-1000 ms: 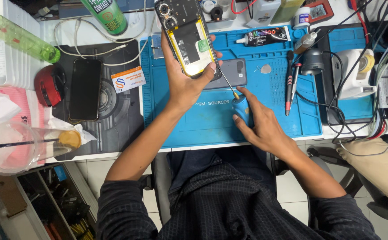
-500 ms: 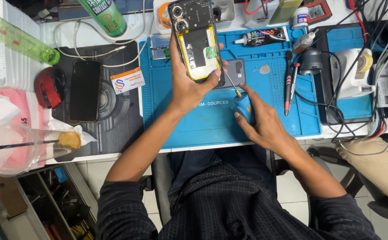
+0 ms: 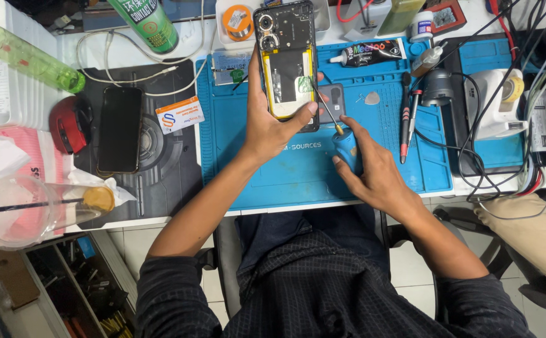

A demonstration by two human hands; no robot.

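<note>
Since the earlier frame, the left hand has lowered the opened black smartphone with its yellow-edged battery exposed slightly toward the blue silicone repair mat. Its grip is closed around the phone's lower half, thumb across the right edge. The right hand wraps the blue-handled precision screwdriver; the tip seems to touch the phone's right side. A black glue tube and red-black pens lie beside them on the counter. The phone's long axis runs away from the person, camera end farthest.
</note>
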